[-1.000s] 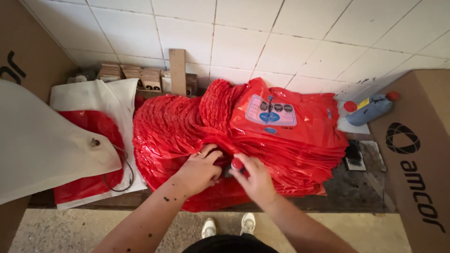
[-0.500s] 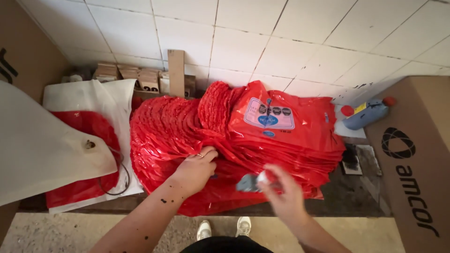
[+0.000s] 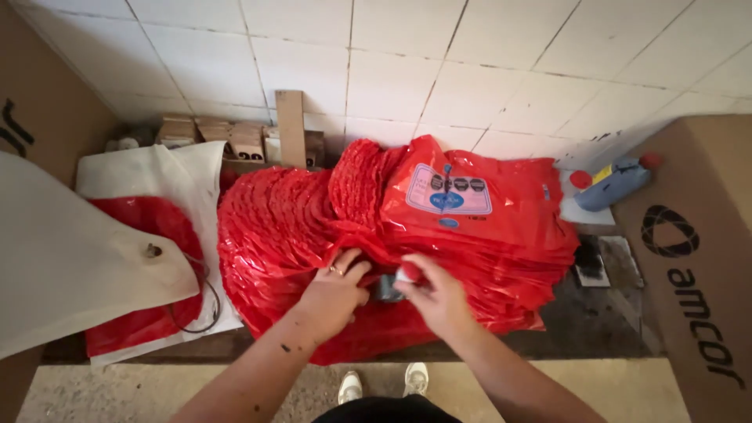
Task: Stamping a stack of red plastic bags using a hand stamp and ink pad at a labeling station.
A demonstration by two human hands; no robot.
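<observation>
Glossy red plastic bags (image 3: 439, 235) (crinkled, stacked), both hands' fingers (image 3: 356, 270) pinching their edge.

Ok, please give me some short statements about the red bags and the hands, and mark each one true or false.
1. Both hands, the left hand and the right hand, are at the front of the red bags. True.
2. The bags are blue. False: they are red, with a pale label on the top one.
3. A ring shows on the left hand. True.
4. A spray bottle lies left of the bags. False: it lies to their right, by the cardboard box.
5. The wall behind is tiled. True.
</observation>
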